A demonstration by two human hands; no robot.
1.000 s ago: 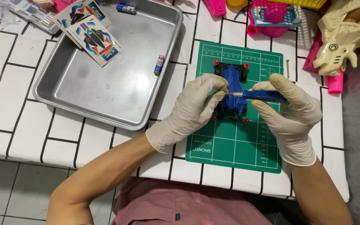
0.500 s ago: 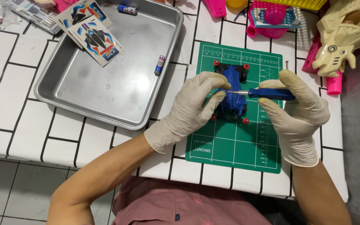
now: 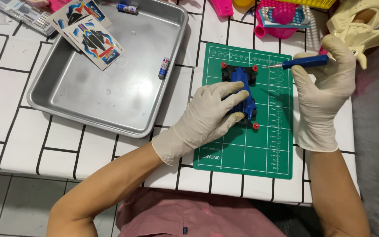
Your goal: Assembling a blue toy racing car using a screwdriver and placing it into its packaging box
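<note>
The left hand [image 3: 207, 116] lies flat on the blue toy car [image 3: 241, 94], fingers [image 3: 231, 97] spread over its body and pressing it onto the green mat [image 3: 242, 149]; they rest on it rather than close round it. The car sits in the upper half of the mat, its red wheels [image 3: 255, 126] showing past the fingertips, but its middle is hidden under the glove.

The right hand [image 3: 325, 94] is lifted off the car, above the mat's right edge, fingers closed round a blue screwdriver [image 3: 301, 62] whose thin tip points left toward the car. The handle's far end is covered by the glove.

Left of the mat on the counter [image 3: 5, 114] stands a metal tray [image 3: 110, 101] holding sticker sheets [image 3: 91, 37] and what look like two small batteries [image 3: 164, 68]. Beyond the mat, pink plastic parts [image 3: 281, 17] are cut off by the frame.
</note>
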